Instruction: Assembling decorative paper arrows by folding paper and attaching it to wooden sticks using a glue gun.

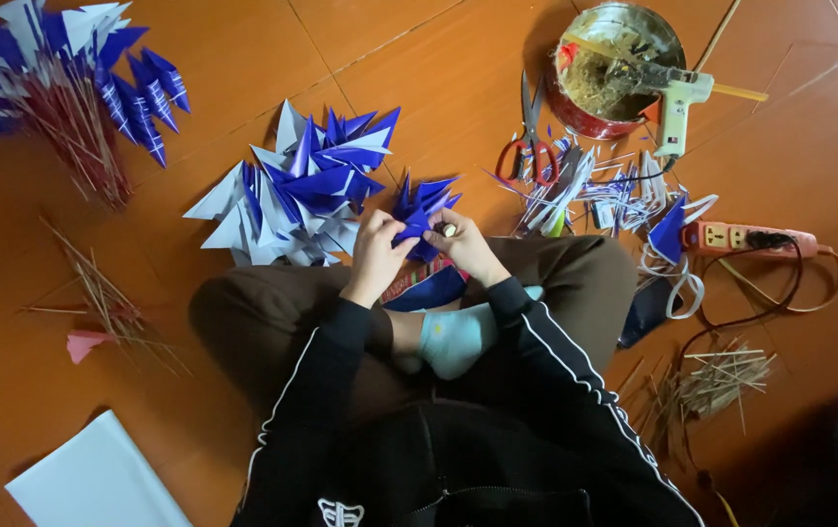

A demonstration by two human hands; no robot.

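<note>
A blue folded paper piece (419,217) is pinched by the left hand (377,249) and the right hand (465,247), above the lap. It looks light, thin and easily crushed; it is best held at the folded base.

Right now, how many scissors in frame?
1. The red-handled scissors lie on the floor beside the paper scraps, left of the glue gun. The scraps could hide another pair.
</note>
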